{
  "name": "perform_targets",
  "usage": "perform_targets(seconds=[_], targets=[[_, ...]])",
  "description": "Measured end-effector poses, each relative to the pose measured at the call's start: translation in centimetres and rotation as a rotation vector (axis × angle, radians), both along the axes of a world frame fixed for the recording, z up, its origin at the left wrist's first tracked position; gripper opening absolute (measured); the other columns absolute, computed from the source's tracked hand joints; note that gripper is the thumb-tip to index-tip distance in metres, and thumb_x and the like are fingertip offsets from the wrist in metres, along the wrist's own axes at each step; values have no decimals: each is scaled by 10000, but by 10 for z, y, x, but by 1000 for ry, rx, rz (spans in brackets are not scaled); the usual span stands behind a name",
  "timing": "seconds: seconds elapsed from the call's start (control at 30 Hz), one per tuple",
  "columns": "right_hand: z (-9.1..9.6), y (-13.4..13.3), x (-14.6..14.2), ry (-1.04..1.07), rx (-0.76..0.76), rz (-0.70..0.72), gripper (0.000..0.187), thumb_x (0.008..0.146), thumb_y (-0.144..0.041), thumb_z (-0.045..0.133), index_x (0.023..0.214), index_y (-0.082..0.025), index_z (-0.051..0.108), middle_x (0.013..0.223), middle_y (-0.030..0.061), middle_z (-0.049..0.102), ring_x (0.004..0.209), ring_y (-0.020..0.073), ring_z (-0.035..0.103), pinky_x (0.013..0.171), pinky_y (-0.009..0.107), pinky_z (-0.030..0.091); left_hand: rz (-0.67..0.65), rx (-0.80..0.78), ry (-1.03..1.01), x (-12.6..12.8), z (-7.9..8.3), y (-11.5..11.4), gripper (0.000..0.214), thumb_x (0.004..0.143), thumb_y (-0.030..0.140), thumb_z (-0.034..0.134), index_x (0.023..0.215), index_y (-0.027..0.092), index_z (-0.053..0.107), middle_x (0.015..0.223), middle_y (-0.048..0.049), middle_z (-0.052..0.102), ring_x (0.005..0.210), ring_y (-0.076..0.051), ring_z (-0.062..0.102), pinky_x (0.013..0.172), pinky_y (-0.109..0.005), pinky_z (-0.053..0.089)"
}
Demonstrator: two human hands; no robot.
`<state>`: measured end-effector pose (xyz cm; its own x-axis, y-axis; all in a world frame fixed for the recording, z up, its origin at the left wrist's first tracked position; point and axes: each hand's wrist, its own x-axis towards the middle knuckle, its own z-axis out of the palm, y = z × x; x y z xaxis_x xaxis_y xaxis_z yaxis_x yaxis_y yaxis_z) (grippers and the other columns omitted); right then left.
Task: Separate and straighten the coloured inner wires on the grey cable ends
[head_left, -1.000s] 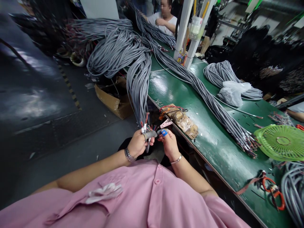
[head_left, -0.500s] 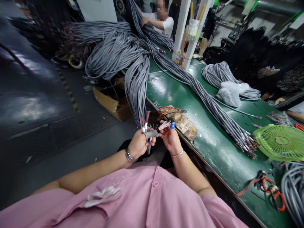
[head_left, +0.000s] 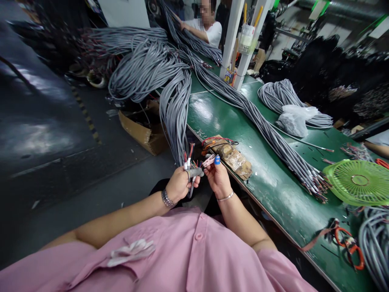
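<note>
My left hand (head_left: 178,184) is closed around the ends of grey cables (head_left: 189,165), whose stripped coloured wires fan out above my fingers. A grey wrap covers my left index finger. My right hand (head_left: 217,176) is pinched on a small pink clip-like tool (head_left: 209,160) right beside the wire ends; a blue cot (head_left: 216,159) covers one fingertip. Both hands hover just off the near edge of the green table (head_left: 267,178). The held cables rise into a hanging grey bundle (head_left: 174,109).
A long grey cable bundle (head_left: 267,134) runs across the table to bared ends. A taped brown block (head_left: 232,156), a green fan grille (head_left: 358,182), a plastic bag (head_left: 293,119) and a cardboard box (head_left: 142,132) on the floor lie around. Another person (head_left: 206,28) handles cables at the far end.
My right hand has lifted slightly and brought the pink tool up to the wire ends. The view shifted a little. The person at the back reached out over the cables.
</note>
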<state>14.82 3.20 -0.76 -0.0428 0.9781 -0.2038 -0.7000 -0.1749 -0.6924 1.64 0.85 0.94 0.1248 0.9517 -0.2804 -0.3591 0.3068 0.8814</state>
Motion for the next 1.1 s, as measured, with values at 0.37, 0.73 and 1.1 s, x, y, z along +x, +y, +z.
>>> perform_targets(seconds=[0.37, 0.73, 1.1], targets=[[2, -5, 4, 53, -61, 107, 414, 781, -571, 628, 877, -170, 657, 735, -3, 620, 582, 79, 525, 542, 198, 495, 31, 41, 19, -7, 2, -13, 170, 678, 259, 696, 653, 116, 611, 446, -10, 572, 356, -83, 479, 345, -179, 220], [3, -6, 4, -10, -5, 56, 327, 766, -498, 682, 864, -187, 657, 716, -20, 591, 582, 72, 501, 549, 184, 484, 73, 51, -13, -5, 6, -7, 173, 666, 272, 699, 663, 123, 611, 462, -7, 572, 372, -84, 485, 340, -180, 194], [4, -3, 2, -14, -35, 8, 295, 743, -470, 716, 777, -187, 638, 654, -34, 545, 581, 75, 464, 582, 190, 472, 64, 29, 33, 0, -4, -1, 158, 668, 254, 687, 676, 122, 600, 470, -15, 587, 373, -84, 489, 341, -169, 210]])
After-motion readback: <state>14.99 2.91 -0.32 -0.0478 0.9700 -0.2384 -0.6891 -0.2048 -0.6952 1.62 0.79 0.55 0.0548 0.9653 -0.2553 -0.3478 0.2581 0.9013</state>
